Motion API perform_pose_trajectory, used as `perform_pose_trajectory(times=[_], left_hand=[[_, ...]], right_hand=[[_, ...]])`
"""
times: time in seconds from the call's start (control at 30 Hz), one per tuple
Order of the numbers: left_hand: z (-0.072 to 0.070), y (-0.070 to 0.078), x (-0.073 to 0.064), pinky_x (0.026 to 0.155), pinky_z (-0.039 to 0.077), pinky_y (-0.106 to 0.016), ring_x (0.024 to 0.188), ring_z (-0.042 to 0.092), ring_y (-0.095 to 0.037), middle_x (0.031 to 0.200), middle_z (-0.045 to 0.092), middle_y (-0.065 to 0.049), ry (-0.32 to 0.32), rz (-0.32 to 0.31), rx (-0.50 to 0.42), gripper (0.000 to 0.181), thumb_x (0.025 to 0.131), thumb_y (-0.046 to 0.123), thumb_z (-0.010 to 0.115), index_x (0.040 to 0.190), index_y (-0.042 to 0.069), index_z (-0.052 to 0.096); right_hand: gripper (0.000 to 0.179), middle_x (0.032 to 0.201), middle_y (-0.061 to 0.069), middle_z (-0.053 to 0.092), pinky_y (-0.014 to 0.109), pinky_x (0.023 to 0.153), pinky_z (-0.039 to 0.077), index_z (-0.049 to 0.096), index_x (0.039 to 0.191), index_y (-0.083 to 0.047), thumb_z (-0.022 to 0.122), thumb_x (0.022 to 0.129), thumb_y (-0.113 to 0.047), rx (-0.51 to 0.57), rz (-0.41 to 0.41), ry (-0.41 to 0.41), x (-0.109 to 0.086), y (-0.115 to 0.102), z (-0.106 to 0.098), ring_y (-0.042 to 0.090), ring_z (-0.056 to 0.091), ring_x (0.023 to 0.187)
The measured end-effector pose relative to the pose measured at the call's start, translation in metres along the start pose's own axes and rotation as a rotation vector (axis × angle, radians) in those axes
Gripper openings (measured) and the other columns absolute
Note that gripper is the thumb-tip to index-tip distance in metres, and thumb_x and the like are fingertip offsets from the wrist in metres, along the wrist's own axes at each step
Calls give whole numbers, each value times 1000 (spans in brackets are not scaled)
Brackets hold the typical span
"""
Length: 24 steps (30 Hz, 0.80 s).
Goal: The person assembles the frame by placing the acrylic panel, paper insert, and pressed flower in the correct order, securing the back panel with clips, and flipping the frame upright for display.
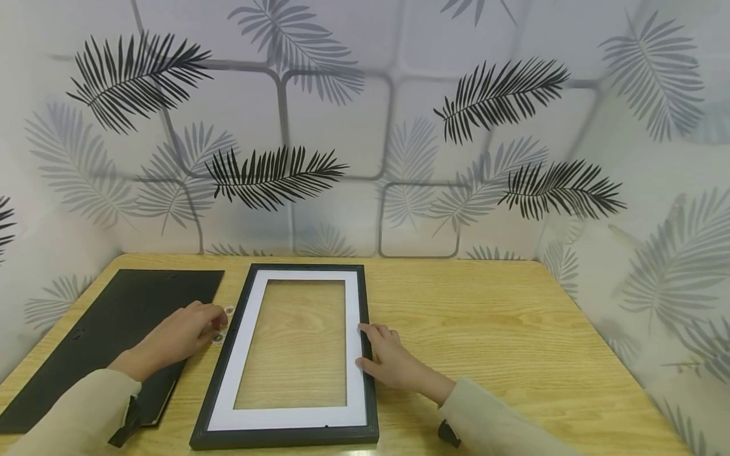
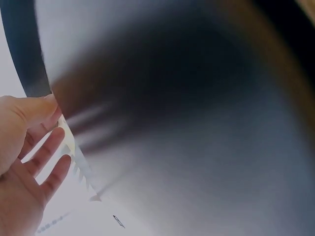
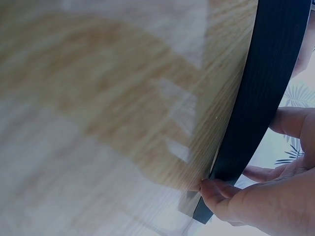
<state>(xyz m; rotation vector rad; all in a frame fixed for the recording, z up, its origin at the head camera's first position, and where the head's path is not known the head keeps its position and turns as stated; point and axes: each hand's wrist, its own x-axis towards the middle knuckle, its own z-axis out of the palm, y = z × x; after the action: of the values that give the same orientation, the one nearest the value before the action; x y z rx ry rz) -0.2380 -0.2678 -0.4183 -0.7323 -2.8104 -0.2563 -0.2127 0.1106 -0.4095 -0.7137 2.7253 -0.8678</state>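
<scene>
A black picture frame (image 1: 369, 405) with a white mat (image 1: 356, 405) lies flat, wood showing through its opening. My right hand (image 1: 393, 361) grips the right rail, fingertips over its inner edge; in the right wrist view the thumb and fingers lie about the black rail (image 3: 256, 83). My left hand (image 1: 182, 332) hovers left of the frame, fingers bent, beside small clear pieces (image 1: 218, 339). The left wrist view shows the hand (image 2: 24, 157) with thumb and index tips close together at the edge of a glossy surface (image 2: 221, 172); what they hold is unclear.
The black backing board (image 1: 97, 335) lies at the left, under the left forearm. A wooden table (image 1: 485, 329) extends to the right. Behind it hangs a pale sheet with a leaf pattern (image 1: 353, 215).
</scene>
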Motion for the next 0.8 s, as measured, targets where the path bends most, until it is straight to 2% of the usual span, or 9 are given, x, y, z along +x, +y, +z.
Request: perform_pose_trajectory(times=[0.33,0.57,0.8], left_hand=[[3,2,2,61,45,-30,72,51,-10,79,62,5,18,-19,7,17,74,3,71,85,12,61],[3,4,2,61,44,-30,72,50,-10,79,61,4,1,-29,-4,19,75,0,70,87,11,60],[4,5,3,60,43,-31,71,49,-12,78,58,3,-27,-34,-22,19,78,-2,66,93,9,59]], right_hand=[[57,137,27,33,53,98,37,32,138,-1,58,90,-20,2,2,-3,0,0,0,39,35,123],[57,136,28,33,53,97,37,32,137,1,58,90,-19,-1,-10,-1,0,0,0,40,34,123],[56,133,30,35,55,94,38,33,134,4,57,90,-21,-11,-56,11,-2,-1,-2,42,36,119]])
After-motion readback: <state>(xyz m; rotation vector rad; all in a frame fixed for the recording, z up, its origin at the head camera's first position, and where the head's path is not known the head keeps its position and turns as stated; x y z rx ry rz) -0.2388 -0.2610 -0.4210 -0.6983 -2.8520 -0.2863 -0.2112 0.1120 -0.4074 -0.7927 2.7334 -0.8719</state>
